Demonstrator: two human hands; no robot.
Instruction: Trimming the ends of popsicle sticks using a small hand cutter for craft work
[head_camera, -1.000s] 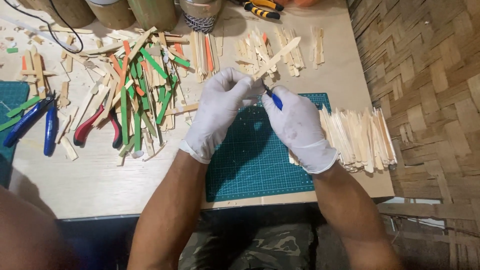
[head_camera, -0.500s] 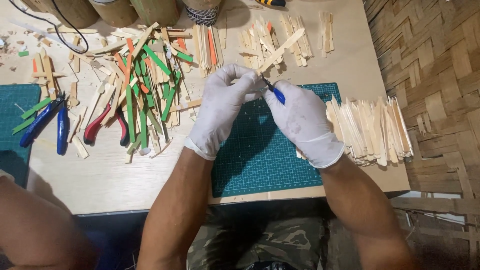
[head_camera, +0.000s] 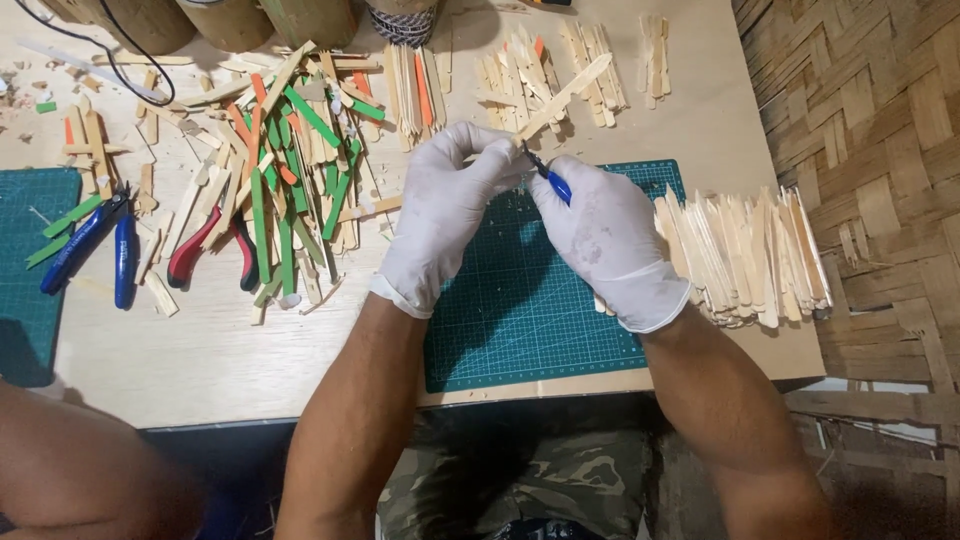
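Both my hands wear white gloves and meet above a green cutting mat (head_camera: 520, 300). My left hand (head_camera: 445, 215) pinches a plain wooden craft stick (head_camera: 565, 95) that points up and to the right. A small blue-handled tool (head_camera: 553, 180) sits in my right hand (head_camera: 605, 235), its tip against the lower end of the stick. Just right of my right hand lies a thick row of plain wooden sticks (head_camera: 745, 255).
A heap of plain, green and orange sticks (head_camera: 285, 170) lies left of the mat. Red-handled pliers (head_camera: 210, 250) and blue-handled cutters (head_camera: 95, 245) rest beside it. More plain sticks (head_camera: 560, 60) lie at the back, near wooden cylinders (head_camera: 150, 20). A second green mat (head_camera: 25, 270) is at far left.
The view has shifted slightly, so the table sits a little further left and lower. My hands keep the same grip on the stick and the tool.
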